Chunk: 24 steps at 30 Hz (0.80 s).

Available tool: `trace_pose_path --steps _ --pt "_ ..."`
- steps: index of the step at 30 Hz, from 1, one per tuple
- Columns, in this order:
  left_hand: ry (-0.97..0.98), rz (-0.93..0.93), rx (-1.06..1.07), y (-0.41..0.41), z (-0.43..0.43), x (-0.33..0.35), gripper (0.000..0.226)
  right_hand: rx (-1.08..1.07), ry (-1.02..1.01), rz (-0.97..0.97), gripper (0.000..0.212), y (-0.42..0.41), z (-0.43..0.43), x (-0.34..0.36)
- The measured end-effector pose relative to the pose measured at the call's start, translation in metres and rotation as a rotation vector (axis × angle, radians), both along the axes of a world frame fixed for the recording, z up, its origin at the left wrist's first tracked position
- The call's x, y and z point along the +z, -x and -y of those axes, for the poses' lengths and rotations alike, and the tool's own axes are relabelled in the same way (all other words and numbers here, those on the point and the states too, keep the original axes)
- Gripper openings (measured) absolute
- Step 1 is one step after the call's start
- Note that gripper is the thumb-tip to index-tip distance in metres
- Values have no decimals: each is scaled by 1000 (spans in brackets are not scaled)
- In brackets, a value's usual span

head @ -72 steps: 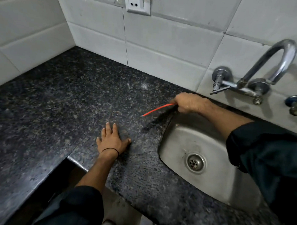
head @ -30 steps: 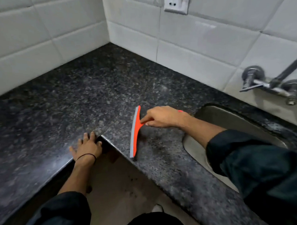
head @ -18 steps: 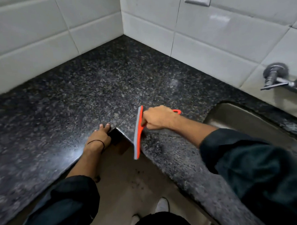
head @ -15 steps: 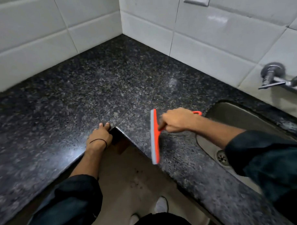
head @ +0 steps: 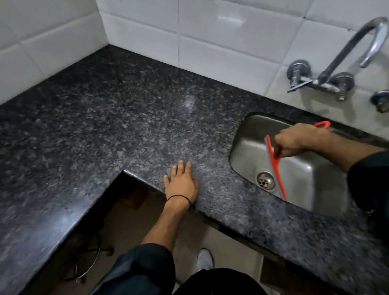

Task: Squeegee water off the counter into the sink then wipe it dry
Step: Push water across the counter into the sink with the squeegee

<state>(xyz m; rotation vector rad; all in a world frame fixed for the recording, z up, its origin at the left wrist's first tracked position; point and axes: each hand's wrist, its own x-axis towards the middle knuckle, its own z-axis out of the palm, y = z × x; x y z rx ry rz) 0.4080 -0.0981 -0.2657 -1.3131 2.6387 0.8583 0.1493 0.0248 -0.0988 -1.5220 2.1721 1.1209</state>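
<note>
Your right hand (head: 293,141) is wrapped tight around the handle of the orange squeegee (head: 275,166), and the blade hangs out over the sink (head: 244,143) at about 3 o'clock in the view, its lower tip just above the drain (head: 266,180). Your left hand (head: 182,183) lies flat and spread on the table (head: 122,119), near its front edge at about 6 o'clock, holding nothing.

Judging by where the blade sits, you are at the end of a pull, with the water tipped into the basin. Here is what could spoil it.

- Lift the squeegee back across the table with the rubber edge still wet and it may drip onto granite you have already cleared. A shake over the basin would likely prevent that.
- The speckled dark stone hides water well. I cannot tell from this view which patches are wet, so you could easily skip a strip, most likely in the back corner at 11 o'clock by the tiled wall (head: 53,42), or on the left leg of the table at 8 o'clock.
- Your flat left palm will leave a damp print if it is wet, and it could slide on a slick surface while you lean on it.
- A pull angled toward the inner corner of the front edge at 7 o'clock would send water onto the floor (head: 136,224) beside your shoe (head: 205,259), a slip risk.
- No cloth is in view, so the drying step has nothing to hand.
</note>
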Motion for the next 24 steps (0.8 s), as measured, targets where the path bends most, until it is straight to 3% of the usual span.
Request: trace_pose_path --steps 5,12,20,24 --pt "-80 133 -51 6 4 -5 72 -108 120 -40 34 1 -12 -3" --pt "-82 161 -103 11 15 2 75 -431 158 39 31 34 -49 -6" --pt "-29 152 -166 11 22 10 56 -715 458 52 28 17 -96 -3" --pt "22 77 -144 9 18 15 34 -785 638 174 32 14 -115 2"
